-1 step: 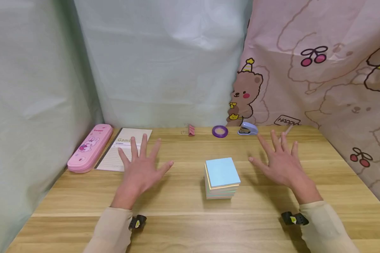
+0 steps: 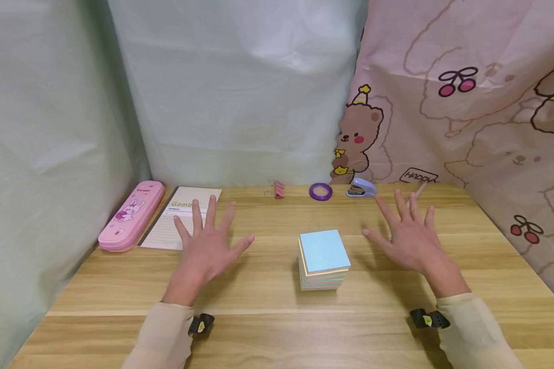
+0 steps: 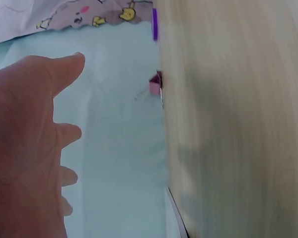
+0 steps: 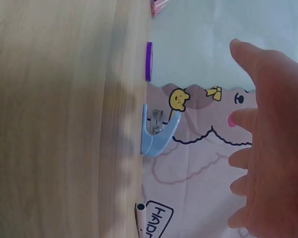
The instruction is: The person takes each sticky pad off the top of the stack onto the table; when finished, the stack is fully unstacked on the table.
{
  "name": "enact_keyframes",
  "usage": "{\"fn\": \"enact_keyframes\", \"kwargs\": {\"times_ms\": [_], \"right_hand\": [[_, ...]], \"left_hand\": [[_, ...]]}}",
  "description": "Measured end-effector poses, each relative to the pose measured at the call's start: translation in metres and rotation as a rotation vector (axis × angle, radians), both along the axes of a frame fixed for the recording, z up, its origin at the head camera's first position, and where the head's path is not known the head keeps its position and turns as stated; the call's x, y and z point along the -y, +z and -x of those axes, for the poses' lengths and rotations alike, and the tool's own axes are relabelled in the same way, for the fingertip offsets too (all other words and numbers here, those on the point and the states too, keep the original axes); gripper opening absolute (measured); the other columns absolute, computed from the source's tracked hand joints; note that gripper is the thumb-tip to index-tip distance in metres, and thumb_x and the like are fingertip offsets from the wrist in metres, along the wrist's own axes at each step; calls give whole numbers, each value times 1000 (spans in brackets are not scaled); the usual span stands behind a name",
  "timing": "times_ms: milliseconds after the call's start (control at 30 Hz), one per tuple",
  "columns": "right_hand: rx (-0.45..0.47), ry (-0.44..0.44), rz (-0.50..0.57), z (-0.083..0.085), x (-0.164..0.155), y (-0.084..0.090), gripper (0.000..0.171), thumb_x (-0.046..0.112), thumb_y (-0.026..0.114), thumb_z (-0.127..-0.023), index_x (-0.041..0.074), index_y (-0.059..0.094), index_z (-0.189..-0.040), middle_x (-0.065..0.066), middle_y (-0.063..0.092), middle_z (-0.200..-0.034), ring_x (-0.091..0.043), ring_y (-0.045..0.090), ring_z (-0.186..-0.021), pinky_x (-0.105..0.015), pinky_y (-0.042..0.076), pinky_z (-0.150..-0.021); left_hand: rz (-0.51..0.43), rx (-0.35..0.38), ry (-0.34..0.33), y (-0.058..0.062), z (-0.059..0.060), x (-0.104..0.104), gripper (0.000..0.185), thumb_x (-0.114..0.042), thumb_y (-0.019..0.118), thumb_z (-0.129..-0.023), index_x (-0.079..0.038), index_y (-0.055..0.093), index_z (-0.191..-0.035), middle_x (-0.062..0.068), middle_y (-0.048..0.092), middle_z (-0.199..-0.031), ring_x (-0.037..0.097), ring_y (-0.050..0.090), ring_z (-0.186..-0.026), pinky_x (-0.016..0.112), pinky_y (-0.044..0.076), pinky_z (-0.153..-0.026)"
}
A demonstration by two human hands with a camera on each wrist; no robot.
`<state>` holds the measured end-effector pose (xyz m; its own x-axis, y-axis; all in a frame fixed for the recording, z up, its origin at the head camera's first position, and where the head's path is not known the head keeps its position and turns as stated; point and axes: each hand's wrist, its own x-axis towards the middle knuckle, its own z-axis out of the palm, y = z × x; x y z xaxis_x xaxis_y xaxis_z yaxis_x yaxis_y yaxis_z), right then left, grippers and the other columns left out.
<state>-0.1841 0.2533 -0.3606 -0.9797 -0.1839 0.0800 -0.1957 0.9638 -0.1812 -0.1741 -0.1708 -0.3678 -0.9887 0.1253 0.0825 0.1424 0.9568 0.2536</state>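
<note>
Both hands hover over the wooden table with fingers spread and palms down, holding nothing. My left hand [image 2: 208, 251] is nearest the notebook [image 2: 163, 233], covering part of its right side in the head view. To the right, my right hand [image 2: 411, 243] hangs in front of a blue stapler [image 2: 365, 188] and a slim pale pen [image 2: 421, 189], which it partly hides. Between the hands stands a squarish stack of coloured paper notes [image 2: 325, 251], light blue on top. The left wrist view shows the left hand [image 3: 25, 144] apart from the tabletop, as does the right wrist view for the right hand [image 4: 280, 144].
A pink pencil case [image 2: 131, 218] lies at the far left beside the notebook. Along the back edge are a pink binder clip [image 2: 279, 190] and a purple ring-shaped roll [image 2: 320, 199]. Pale green cloth [image 2: 240, 92] and a pink bear-print cloth [image 2: 443, 143] hang behind the table [image 2: 268, 328].
My left hand has shifted very slightly to the right. The right hand and the things on the table look the same.
</note>
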Motion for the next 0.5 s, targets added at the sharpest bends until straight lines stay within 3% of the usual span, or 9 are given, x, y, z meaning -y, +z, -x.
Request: {"fn": "enact_keyframes", "kwargs": {"times_ms": [133, 233, 333, 400, 500], "right_hand": [[-7, 48, 101, -2, 0, 4, 89, 67, 48, -104, 18, 15, -171, -29, 5, -175, -58, 2, -159, -84, 0, -120], [18, 175, 341, -7, 4, 8, 80, 49, 62, -105, 16, 28, -168, -24, 26, -172, -54, 24, -157, -80, 21, -121], [117, 357, 586, -11, 12, 11, 76, 27, 74, -100, 16, 36, -165, -18, 42, -166, -48, 45, -148, -70, 41, -116], [205, 452, 677, -13, 19, 11, 79, 20, 79, -96, 15, 38, -164, -17, 49, -161, -45, 55, -138, -61, 53, -108], [303, 516, 736, -14, 27, 6, 85, 18, 84, -89, 13, 41, -163, -17, 55, -152, -38, 61, -125, -45, 61, -95]], "left_hand": [[-63, 38, -99, 3, -6, -9, 98, -67, 60, -98, -17, 18, -171, 21, 0, -177, 52, -13, -160, 82, -15, -118], [-215, 110, -266, 8, -16, -26, 105, -60, 69, -95, -13, 15, -171, 18, 6, -177, 47, 0, -163, 74, -1, -127], [-391, 205, -412, 10, -27, -49, 114, -56, 79, -89, -15, 11, -171, 13, 7, -178, 39, 7, -164, 63, 11, -131], [-482, 246, -456, 11, -32, -63, 119, -53, 85, -84, -17, 12, -171, 12, 10, -178, 36, 13, -164, 59, 18, -131], [-569, 281, -452, 6, -36, -81, 123, -46, 92, -78, -18, 16, -171, 12, 18, -177, 35, 22, -162, 61, 24, -129]]}}
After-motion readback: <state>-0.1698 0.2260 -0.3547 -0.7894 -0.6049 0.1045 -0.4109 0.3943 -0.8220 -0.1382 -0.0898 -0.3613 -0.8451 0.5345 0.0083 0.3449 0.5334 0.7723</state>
